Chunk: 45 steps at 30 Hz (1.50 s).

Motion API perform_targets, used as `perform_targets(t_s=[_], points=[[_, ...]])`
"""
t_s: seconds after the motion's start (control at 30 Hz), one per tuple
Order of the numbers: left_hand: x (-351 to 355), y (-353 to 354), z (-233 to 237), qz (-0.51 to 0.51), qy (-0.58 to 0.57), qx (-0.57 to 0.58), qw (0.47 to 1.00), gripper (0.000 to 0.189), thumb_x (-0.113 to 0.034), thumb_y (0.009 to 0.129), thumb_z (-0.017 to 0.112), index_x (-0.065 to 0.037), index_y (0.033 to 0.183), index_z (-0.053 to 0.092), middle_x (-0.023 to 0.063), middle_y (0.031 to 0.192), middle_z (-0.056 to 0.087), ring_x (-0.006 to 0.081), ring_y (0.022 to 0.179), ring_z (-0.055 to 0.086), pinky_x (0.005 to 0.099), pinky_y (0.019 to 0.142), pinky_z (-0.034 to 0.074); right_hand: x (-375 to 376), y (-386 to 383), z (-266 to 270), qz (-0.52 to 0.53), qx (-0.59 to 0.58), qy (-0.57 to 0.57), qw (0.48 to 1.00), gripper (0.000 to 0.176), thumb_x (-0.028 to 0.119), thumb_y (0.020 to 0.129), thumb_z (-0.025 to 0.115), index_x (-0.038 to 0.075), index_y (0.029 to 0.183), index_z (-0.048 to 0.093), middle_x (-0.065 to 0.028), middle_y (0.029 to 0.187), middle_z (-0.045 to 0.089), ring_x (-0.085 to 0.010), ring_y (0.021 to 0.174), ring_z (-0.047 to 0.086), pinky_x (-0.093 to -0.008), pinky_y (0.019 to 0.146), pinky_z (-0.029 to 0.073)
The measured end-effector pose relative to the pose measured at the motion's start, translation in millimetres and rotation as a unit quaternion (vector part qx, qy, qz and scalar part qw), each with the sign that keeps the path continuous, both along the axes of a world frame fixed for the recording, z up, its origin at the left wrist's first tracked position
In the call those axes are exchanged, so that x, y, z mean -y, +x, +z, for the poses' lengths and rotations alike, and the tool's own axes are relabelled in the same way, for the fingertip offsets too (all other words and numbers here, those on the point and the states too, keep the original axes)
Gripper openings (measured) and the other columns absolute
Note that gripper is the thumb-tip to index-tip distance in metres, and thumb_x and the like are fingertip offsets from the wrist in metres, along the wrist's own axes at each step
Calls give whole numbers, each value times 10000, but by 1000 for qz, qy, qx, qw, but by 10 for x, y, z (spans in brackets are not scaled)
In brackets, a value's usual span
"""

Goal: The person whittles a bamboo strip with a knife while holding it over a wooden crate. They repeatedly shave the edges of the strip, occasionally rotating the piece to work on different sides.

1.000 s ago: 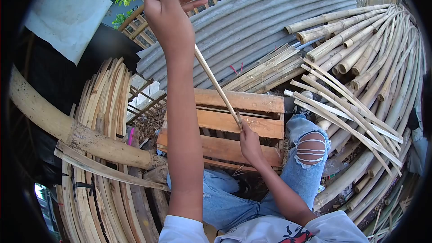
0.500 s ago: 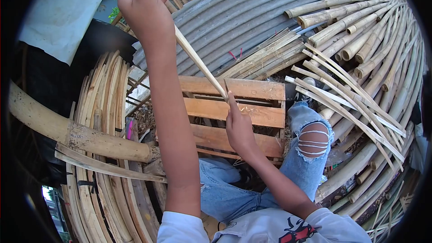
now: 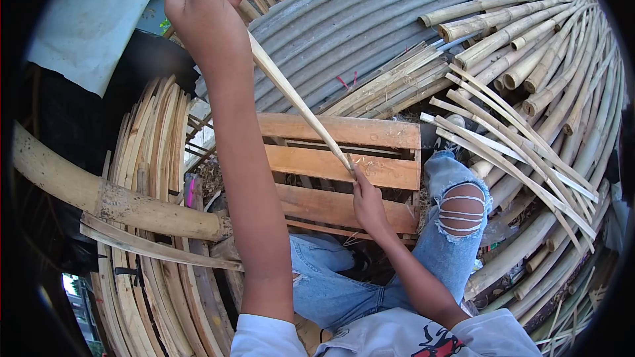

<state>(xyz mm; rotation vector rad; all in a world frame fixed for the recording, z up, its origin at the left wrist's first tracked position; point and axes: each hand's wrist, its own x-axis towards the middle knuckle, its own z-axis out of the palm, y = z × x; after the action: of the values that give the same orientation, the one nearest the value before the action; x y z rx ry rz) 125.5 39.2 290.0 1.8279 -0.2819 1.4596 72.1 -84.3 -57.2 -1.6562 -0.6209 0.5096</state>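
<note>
Strip point(image 3: 291, 88) could twist if my left grip point(image 3: 206, 16) slackens
Upper left, thumb pins it, fingers half-open; centre, my right grip point(image 3: 369, 203) curls closed at its end, contents unclear.

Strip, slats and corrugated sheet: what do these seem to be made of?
Strip: probably bamboo or wood, bare; pale, matte, slightly bowed.
Slats: likely wood, seemingly unpainted; flat orange-brown boards.
Corrugated sheet: metal or fibre cement; dull grey ridges leave it open.
</note>
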Motion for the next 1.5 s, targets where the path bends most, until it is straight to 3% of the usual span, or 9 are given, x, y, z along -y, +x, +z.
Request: perform_targets(t_s=[0.13,0.4,0.47,0.57,0.77,0.9,1.03,1.3,1.5], points=[[10,-42,8,22,11,-9,1000,397,-362,984,411,29,937,361,197,803,562,379,789,669,416,709,614,57,52,975,1,27,66,997,439,85,958,392,53,1395,355,-253,622,523,-394,551,562,-452,573,436],[-30,-39,22,10,-2,7,1000,396,-385,974,437,5,922,390,169,765,574,347,767,676,416,682,609,48,92,875,26,1,49,998,471,80,960,379,64,1424,302,-234,569,493,-372,490,519,-433,528,416],[170,35,8,55,-97,88,990,426,-393,945,515,23,1016,458,71,660,542,236,577,658,301,464,562,23,-40,738,14,26,18,999,466,82,957,386,55,1417,314,-231,575,498,-370,494,519,-426,528,417],[74,-14,11,-89,-72,84,990,437,-410,940,516,20,997,459,66,656,534,231,581,655,295,482,569,-10,13,281,19,19,-41,999,453,90,949,408,35,1395,350,-227,596,517,-372,511,521,-411,526,418],[126,10,-2,28,-68,76,994,411,-401,951,501,5,901,455,76,651,535,234,576,656,323,499,578,47,2,789,10,-30,5,999,431,80,946,399,41,1375,392,-233,710,541,-314,575,540,-396,575,426],[55,-6,53,-16,-133,34,990,423,-395,955,493,23,921,438,76,649,526,241,585,660,327,500,579,-108,9,-262,-42,0,71,997,420,92,952,402,47,1369,412,-179,666,523,-241,572,532,-372,587,420],[92,-59,16,-46,-133,40,989,333,-315,970,491,4,880,461,75,633,530,234,610,664,315,522,565,61,32,706,4,-78,21,997,418,98,955,403,52,1370,417,-180,748,538,-230,636,508,-306,655,430],[95,-115,-19,-2,-6,-4,1000,402,-422,967,436,-31,891,374,132,735,555,313,725,675,393,658,603,-11,56,564,4,-117,129,985,427,100,963,408,59,1388,402,-29,655,424,-104,569,397,-241,550,359],[92,-110,-11,-28,-29,-20,999,415,-432,953,467,-33,898,368,130,749,542,320,740,669,396,671,598,-9,29,178,-24,-76,55,995,428,84,946,407,59,1373,399,-234,759,535,-290,636,550,-343,646,447]])
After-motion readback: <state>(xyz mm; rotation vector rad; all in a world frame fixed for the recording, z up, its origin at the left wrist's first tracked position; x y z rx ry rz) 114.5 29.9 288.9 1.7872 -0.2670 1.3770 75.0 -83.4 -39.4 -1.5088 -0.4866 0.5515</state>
